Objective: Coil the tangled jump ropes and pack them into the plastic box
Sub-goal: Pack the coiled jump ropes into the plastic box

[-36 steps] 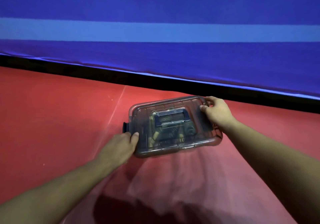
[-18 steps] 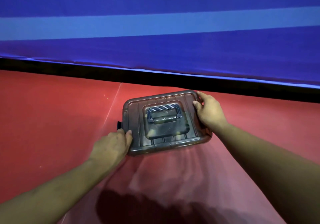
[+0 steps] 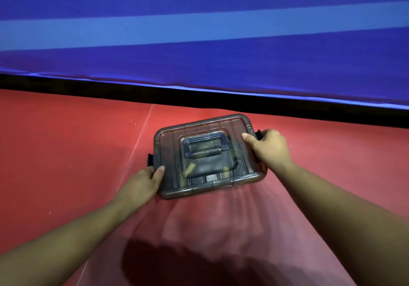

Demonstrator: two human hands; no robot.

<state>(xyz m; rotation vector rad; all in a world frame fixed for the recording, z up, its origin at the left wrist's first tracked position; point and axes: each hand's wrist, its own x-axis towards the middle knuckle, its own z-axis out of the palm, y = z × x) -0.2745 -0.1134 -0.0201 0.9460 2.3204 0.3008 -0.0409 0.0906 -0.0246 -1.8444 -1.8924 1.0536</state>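
Observation:
A smoky see-through plastic box with its lid on and a dark blue carry handle sits on the red floor. Through the lid I make out coiled jump ropes with pale handles. My left hand grips the box's near left corner, thumb on the lid, beside a dark latch. My right hand grips the right end, fingers curled over the latch there and thumb on the lid.
Red floor runs all around, with a pale seam line left of the box. A blue padded barrier with a lighter stripe and a black base strip stands just behind the box. My shadow falls on the floor in front.
The box has settled and turned slightly. My right hand slid from the far right corner to the right end over the latch. My left hand stays at the near left corner.

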